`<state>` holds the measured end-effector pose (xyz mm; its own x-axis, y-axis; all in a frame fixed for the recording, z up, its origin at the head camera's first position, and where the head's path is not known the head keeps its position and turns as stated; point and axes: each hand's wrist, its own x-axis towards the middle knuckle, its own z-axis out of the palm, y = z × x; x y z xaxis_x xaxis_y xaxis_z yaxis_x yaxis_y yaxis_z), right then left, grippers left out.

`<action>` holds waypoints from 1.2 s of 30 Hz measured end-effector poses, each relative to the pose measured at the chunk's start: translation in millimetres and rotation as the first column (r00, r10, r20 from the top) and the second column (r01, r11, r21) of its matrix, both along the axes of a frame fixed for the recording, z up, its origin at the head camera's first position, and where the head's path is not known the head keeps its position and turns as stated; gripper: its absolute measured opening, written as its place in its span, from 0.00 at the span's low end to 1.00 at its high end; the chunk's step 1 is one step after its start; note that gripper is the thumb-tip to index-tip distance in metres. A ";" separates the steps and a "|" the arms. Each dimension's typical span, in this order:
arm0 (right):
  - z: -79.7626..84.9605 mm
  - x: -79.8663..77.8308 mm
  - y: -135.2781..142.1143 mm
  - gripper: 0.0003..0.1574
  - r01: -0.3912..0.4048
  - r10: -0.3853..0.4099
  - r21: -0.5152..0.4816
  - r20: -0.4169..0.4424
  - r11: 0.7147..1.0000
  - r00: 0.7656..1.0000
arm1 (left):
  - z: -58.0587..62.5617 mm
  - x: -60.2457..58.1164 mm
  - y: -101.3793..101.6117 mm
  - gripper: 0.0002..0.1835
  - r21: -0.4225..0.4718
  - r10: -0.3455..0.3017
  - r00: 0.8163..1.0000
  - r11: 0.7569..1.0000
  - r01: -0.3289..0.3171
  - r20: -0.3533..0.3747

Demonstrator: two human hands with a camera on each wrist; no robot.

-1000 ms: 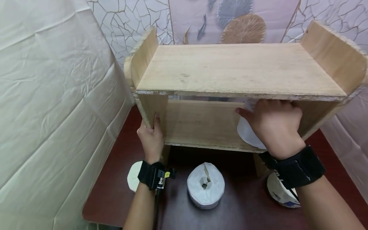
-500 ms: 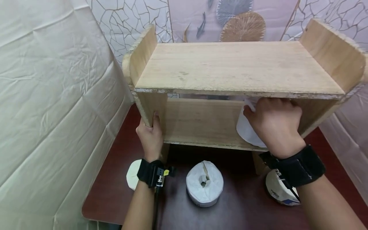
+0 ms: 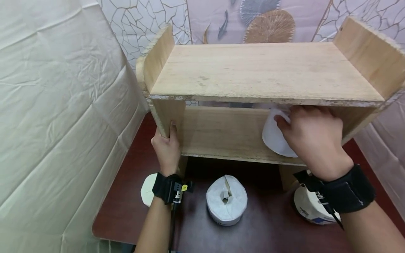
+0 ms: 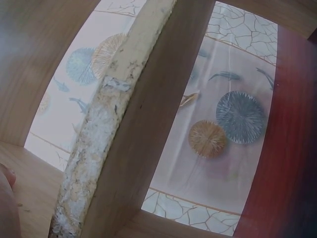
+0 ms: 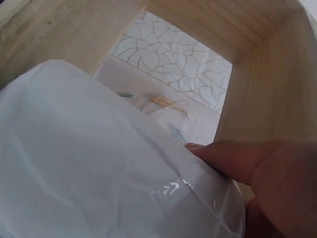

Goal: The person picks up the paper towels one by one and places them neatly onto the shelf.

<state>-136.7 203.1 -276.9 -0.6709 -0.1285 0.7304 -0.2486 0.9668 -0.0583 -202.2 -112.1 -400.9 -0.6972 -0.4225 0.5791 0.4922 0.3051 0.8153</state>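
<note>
My left hand (image 3: 166, 149) grips the front edge of the left side panel of a wooden shelf (image 3: 259, 72), thumb on the inner face. My right hand (image 3: 313, 138) reaches under the top board, at the right end of the lower board. It holds a white wrapped toilet roll (image 3: 275, 138), which stands on that board. In the right wrist view, the thumb lies along the edge of the shiny white wrapping (image 5: 89, 153); the other fingers are mostly hidden. The left wrist view shows the chipped edge of a shelf board (image 4: 94, 144), with a bit of the left hand (image 4: 7, 203) at the side.
The shelf stands on a dark red table (image 3: 120, 211). A wrapped toilet roll (image 3: 226, 200) stands before it in the middle. Another pale roll (image 3: 148, 189) is partly behind the left wrist, and one (image 3: 311, 203) lies by the right forearm. Pale cloth (image 3: 63, 123) hangs at the left.
My right hand has shifted slightly right, and its thumb has drawn back from the left, so more of the roll shows. The left hand keeps its grip on the side panel.
</note>
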 end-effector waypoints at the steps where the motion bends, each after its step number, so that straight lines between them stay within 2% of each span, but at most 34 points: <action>1: 0.1 0.7 1.0 0.18 0.001 -0.001 -0.005 0.009 1.000 1.000 | 0.5 -0.5 0.8 0.19 -0.002 0.000 1.000 1.000 0.000 -0.006; 10: 2.4 6.9 7.1 0.20 -0.009 0.008 0.007 0.074 1.000 0.997 | 3.8 -6.0 4.3 0.19 -0.017 0.003 1.000 1.000 -0.003 -0.028; 20: -0.5 14.8 16.8 0.22 -0.049 0.047 0.067 0.032 0.997 0.998 | 4.6 -7.7 10.1 0.19 -0.017 -0.016 0.999 1.000 0.015 -0.032; 27: -4.5 19.6 20.6 0.19 -0.082 0.082 0.098 0.009 0.992 0.997 | 2.4 -6.7 10.9 0.18 -0.007 -0.025 0.999 1.000 0.025 -0.039; 36: -8.1 20.3 18.4 0.20 -0.100 0.096 0.132 0.035 0.986 0.995 | 0.7 -0.3 3.7 0.17 0.012 0.022 1.000 1.000 -0.022 0.000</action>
<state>-116.4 221.5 -285.0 -0.6704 -0.2899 0.6830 -0.3428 0.9374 0.0614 -202.5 -108.4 -400.2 -0.6878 -0.4449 0.5736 0.4854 0.3057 0.8191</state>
